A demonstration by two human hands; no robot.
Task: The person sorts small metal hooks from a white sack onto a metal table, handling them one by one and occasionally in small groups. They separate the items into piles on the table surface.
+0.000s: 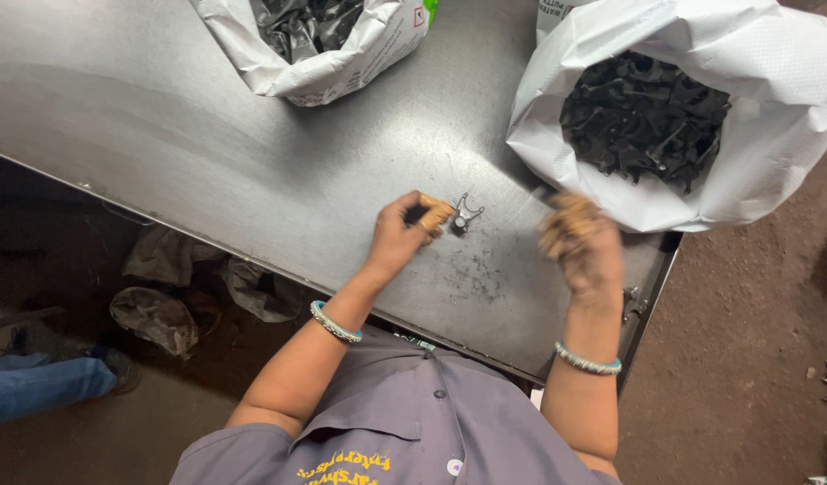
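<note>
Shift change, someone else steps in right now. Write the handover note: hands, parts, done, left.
Left hand: on the metal table, fingers wrapped in tan tape, pinching a small forked metal part.
Right hand: raised and blurred beside the right sack; what it holds cannot be told.
Right sack: white, open, full of black parts.
Far sack: open, holds shiny dark pieces.
Done: one part out on the table.
Left: both sacks still hold parts.
</note>
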